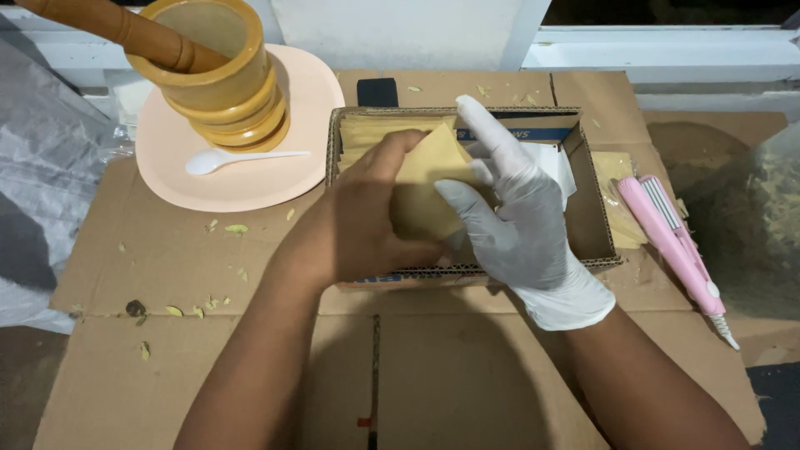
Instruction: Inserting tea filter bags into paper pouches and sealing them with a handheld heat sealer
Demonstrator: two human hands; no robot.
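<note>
A small tan paper pouch (pixel 429 179) is held up between two hands, just above an open cardboard box (pixel 596 212). The left hand (pixel 358 221) is bare. It is curled around the left side of the pouch, with the thumb pressed on the front. The right hand (pixel 517 221) is covered by a white glove. Its thumb and lower fingers are closed on the right edge of the pouch, while one long finger is stuck straight up (it touches nothing).

More tan pouches (pixel 371 133) are stacked on edge at the back left of the box. Some white paper (pixel 554 167) is seen at the back right of the box, partly hidden by the glove.

The box is set on a flat sheet of brown cardboard (pixel 167 258). Small green and yellow leaf bits (pixel 237 228) are scattered on that sheet, to the left of the box.

At the back left, a pale peach plate (pixel 250 187) is seen. A yellow wooden mortar (pixel 225 79) is stood on it, and a wooden pestle (pixel 108 25) is leaned inside the mortar. A white plastic spoon (pixel 225 158) is laid on the plate, just in front of the mortar.

To the right of the box, a pink handheld tool (pixel 675 242) is laid on the cardboard. Another flat tan pouch (pixel 618 196) is seen between the box and the pink tool.
</note>
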